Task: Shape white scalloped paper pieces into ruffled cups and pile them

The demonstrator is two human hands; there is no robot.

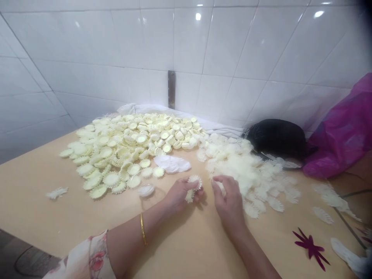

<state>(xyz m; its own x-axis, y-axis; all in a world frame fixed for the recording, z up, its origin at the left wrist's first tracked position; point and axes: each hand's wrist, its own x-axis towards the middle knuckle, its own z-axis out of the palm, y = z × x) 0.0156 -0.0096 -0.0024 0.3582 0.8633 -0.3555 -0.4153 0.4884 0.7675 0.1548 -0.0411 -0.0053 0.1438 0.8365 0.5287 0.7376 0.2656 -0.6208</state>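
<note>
My left hand (178, 197) is closed, with thumb and fingers pinching a pale cream scalloped piece (195, 180) that has a toothed rim. A second toothed part shows just below it, and I cannot tell whether the two are joined. Just to its right, my right hand (231, 199) has thumb and forefinger brought together. Something whitish shows behind those fingers, too hidden to name. Beyond my left hand spreads a large heap of pale yellow scalloped cups (139, 139). Thin, whitish scalloped pieces (241, 162) lie in a looser pile beside my right hand.
A white cloth scrap (172, 164) and a small clear-and-white object (145, 190) lie on the tan table (174, 248). At the right are a black bag (277, 137), magenta plastic (343, 131) and a dark red star-shaped cutout (310, 246). A tiled wall borders the back.
</note>
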